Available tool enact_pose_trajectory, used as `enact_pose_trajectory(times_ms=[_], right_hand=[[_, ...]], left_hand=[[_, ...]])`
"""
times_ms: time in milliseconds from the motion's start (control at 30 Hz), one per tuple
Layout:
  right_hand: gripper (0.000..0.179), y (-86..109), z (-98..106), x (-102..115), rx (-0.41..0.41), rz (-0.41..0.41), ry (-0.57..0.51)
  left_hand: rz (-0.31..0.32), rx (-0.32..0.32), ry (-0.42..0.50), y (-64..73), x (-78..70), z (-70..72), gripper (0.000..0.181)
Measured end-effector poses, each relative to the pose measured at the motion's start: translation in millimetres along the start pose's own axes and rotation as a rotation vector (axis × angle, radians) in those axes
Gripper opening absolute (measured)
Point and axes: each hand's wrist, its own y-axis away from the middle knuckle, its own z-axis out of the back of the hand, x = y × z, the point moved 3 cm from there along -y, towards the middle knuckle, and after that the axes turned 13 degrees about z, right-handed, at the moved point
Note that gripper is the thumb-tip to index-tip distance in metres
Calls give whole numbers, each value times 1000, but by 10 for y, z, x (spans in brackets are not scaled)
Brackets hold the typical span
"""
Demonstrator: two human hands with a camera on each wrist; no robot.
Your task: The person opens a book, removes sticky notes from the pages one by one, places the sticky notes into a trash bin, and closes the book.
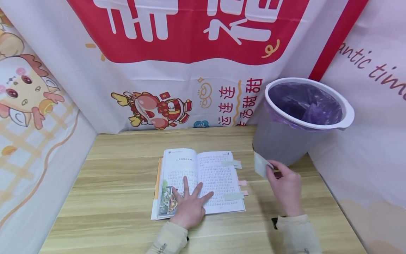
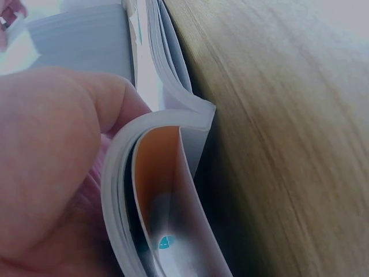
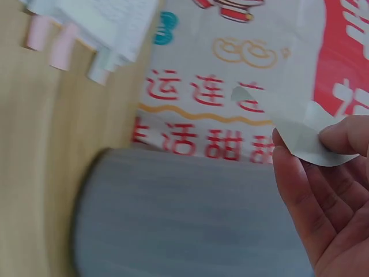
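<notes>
left hand point(image 1: 189, 209) lies with its fingers straight and spread well apart across the lower middle of an open book point(image 1: 211, 174), resting on both pages near the fold. the right hand point(image 1: 286, 185) has its thumb and fingers clamped on a pale slip of paper point(image 1: 261, 165), which sits to the right of the book and, as the head view shows it, before the lower side of a grey bin point(image 1: 282, 139). the book lies flat on the wood-grain bench point(image 1: 104, 197), a coloured picture at the lower left of its left page. two pale green strips point(image 1: 234, 196) lie on the right page and poke past its edge, with pink tabs point(image 1: 242, 182) sticking out there too. the bin, with a white rim and a purple liner point(image 1: 323, 111), stands at the bench's back right corner, near a printed wall cloth point(image 1: 177, 72).
</notes>
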Motion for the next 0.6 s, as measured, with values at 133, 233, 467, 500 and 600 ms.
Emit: enact_pose_trajectory(times_ms=[133, 233, 467, 500, 600], right_hand=[[17, -207, 207, 63, -54, 20, -20], [17, -379, 371, 99, -105, 0, -44], [17, -772, 690, 96, -211, -44, -32], [18, -820, 728, 83, -222, -56, -26], [19, -957, 833, 39, -250, -98, -16]], left_hand=[[1, -1, 5, 6, -7, 14, 57], [-3, -4, 6, 13, -13, 22, 57], [-6, -15, -2, 16, -3, 31, 58], [-7, -16, 0, 16, -2, 31, 58], [-10, -16, 12, 18, -3, 21, 58]])
